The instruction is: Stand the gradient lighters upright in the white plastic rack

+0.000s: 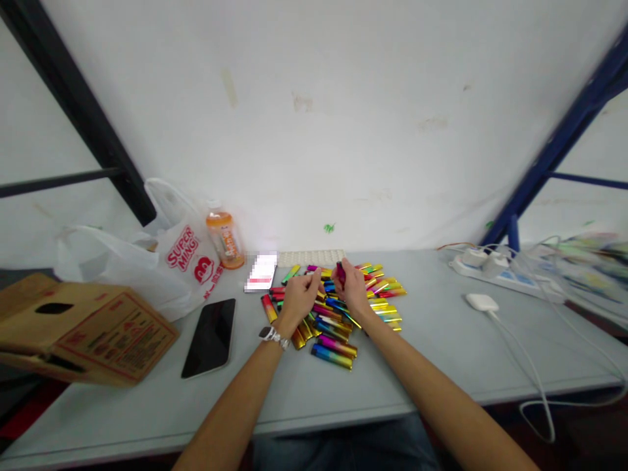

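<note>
A pile of shiny, colour-graded lighters (pixel 333 350) lies on the grey table in front of me. My right hand (pixel 352 288) is over the pile's right part, its fingers closed around a dark red lighter (pixel 340 272) that points upward. Close beside it on the left, my left hand (pixel 301 297) has its thumb and fingertips pinched together above the lighters. Whatever it may hold is hidden or too small to make out. A watch with a metal band (pixel 273 336) circles my left wrist.
Behind the pile lies a cream, patterned strip (pixel 311 258). To the left are a lit phone (pixel 261 271), an orange drink bottle (pixel 226 239), a dark phone (pixel 210 338), a plastic bag (pixel 171 268) and a cardboard box (pixel 112 333). A power strip (pixel 510 278) and white charger (pixel 482 302) are at right.
</note>
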### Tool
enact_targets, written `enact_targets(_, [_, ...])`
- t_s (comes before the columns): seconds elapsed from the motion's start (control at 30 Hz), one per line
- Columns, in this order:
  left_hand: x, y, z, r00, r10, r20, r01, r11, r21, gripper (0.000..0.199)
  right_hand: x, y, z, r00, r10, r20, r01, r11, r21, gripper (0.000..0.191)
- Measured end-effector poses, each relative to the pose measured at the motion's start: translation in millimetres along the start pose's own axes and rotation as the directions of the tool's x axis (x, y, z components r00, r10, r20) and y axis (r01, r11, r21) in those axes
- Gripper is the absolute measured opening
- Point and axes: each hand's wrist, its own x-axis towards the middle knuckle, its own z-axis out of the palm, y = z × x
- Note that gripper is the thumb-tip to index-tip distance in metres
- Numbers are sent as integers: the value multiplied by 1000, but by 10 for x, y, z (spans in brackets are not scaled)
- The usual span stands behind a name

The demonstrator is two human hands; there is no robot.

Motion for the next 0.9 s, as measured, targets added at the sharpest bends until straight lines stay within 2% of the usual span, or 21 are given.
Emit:
enact_targets(0.2, [5,-19,-21,1000,-13,7,13,1000,15,60,71,46,-29,992,-122,30,122,993,3,42])
enact_targets(0.37, [5,-52,-102,999,-32,18,31,998,50,59,206,12,-55,973,-231,0,229,964,-137,33])
enact_targets(0.5, [29,-90,-195,998,-60,30,57,992,116,59,510,-26,8,965,-237,113,259,930,-262,33])
enact_targets(0.57, [40,-120,-248,997,-69,46,60,984,170,57,719,-17,100,961,-215,174,259,919,-297,30])
enact_targets(0.73, [28,-217,-364,993,-101,55,79,948,308,56,1239,107,474,915,-303,265,387,844,-371,19])
enact_targets(0.9, [7,-284,-395,993,-115,39,98,948,301,57,1535,247,825,891,-326,317,449,744,-496,6])
